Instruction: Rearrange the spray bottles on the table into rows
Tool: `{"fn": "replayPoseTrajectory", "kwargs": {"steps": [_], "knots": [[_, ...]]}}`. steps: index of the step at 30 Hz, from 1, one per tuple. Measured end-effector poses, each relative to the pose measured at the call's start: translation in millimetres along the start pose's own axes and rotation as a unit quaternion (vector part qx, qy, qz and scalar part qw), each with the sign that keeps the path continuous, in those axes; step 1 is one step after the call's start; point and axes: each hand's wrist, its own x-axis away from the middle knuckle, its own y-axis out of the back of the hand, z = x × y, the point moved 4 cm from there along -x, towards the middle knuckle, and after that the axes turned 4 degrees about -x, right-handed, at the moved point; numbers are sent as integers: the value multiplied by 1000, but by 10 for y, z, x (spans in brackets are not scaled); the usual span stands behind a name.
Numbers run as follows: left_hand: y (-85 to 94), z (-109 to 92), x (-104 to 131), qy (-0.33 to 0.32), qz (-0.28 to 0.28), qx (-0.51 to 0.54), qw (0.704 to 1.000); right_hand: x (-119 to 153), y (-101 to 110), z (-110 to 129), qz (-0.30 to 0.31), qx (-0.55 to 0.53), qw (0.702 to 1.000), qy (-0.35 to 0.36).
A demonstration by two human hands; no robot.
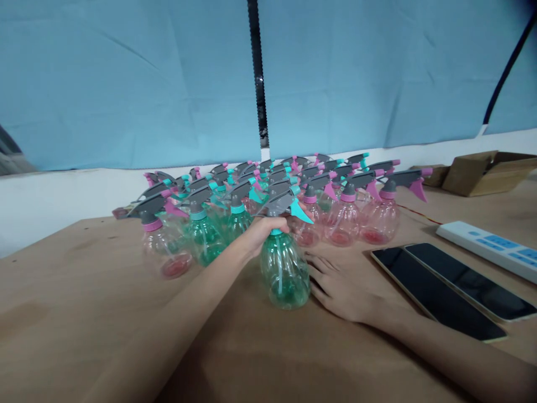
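Observation:
A clear green spray bottle (pixel 286 274) with a grey head and a turquoise trigger is in front, near the middle of the table. My left hand (pixel 260 232) is wrapped round its neck, just under the spray head. To the bottle's right, my right hand (pixel 338 288) lies palm down on the tabletop, fingers stretched out. Its fingertips reach close to the bottle's side; whether they touch it I cannot tell. Right behind are several more spray bottles, among them a green one (pixel 205 238) and a pink one (pixel 342 221), all with grey heads and pink or turquoise triggers.
Two dark-screened phones (pixel 436 296) lie side by side on the wooden table (pixel 75 302) at the right. Beyond them sits a white power strip (pixel 490 249). An opened cardboard box (pixel 478 176) stands at the back right. Blue sheeting (pixel 168 84) covers the wall behind.

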Motion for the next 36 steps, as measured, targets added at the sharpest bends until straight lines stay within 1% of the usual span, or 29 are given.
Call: {"fn": "replayPoseTrajectory", "kwargs": {"steps": [2,6,9,12,14,16,20,25,28,32,34,36], "knots": [[13,6,-2,9,-18,-10,1000,1,-5,0,-1,1,1000,3],[42,12,-10,-12,-40,-22,999,0,-11,-4,7,3,1000,-3],[64,41,-17,-4,-53,-15,998,-2,-6,-2,15,6,1000,-7],[53,40,-23,-11,-30,-2,999,-2,3,2,16,11,1000,-10],[36,15,-21,-31,-5,6,999,-1,7,5,13,8,1000,-7],[32,-9,-16,-47,4,6,999,-1,8,5,10,4,1000,-4],[50,-17,-7,-45,-12,-1,999,-1,-2,-4,9,6,1000,-4],[25,-25,-5,-52,2,-1,999,-1,0,1,2,2,1000,1],[15,-18,-4,-42,6,9,999,-2,10,12,0,6,1000,1],[18,-2,-8,-38,6,29,999,-1,11,18,11,15,1000,0],[29,10,-12,-33,-3,36,999,-2,4,10,16,19,1000,-2],[51,25,-14,-23,-26,29,999,-2,-6,2,19,21,1000,-1]]}}
